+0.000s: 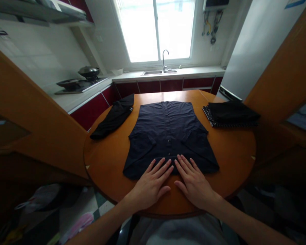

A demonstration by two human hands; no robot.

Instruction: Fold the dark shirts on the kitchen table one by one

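Note:
A dark navy button-front shirt [165, 127] lies spread flat on the round wooden table [105, 158], its sleeves laid inward over the body. On its near edge rest the fingers of my left hand [153, 183], stretched out and slightly spread. My right hand [193, 183] lies beside it, palm down, fingers also extended onto the same edge. Neither hand grips the cloth. The two thumbs point toward each other over bare wood, with a small space between them. What is under the palms is hidden.
A folded black garment [114, 117] lies at the table's left. At the right sits a stack of folded dark clothes [232, 114]. Behind are a counter with a sink [155, 72], a stove [84, 85] with pans, and a fridge [260, 44]. Wooden door frames flank the table.

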